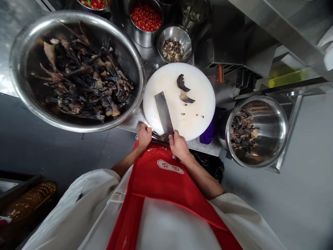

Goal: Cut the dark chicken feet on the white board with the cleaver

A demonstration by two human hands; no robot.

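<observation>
My right hand [179,146] is closed around the handle of a cleaver [164,113], whose broad blade lies across a round white cutting board [203,81]. At the board's near edge, my left hand [144,136] is a closed fist on one end of a dark chicken foot [159,136]. The rest of that foot extends under the cleaver's near end, partly hidden. Farther back on the board lie a curved black piece [182,83] and a paler, dark-tipped piece [186,97], with a few small crumbs nearby.
Left of the board, a large steel basin [142,74] holds many dark chicken feet. A steel pot [283,121] on the right contains cut dark pieces. Behind stand a container of chopped red chillies [145,17] and a bowl of chopped bits [188,38]. A purple cloth [208,133] is tucked beside the board.
</observation>
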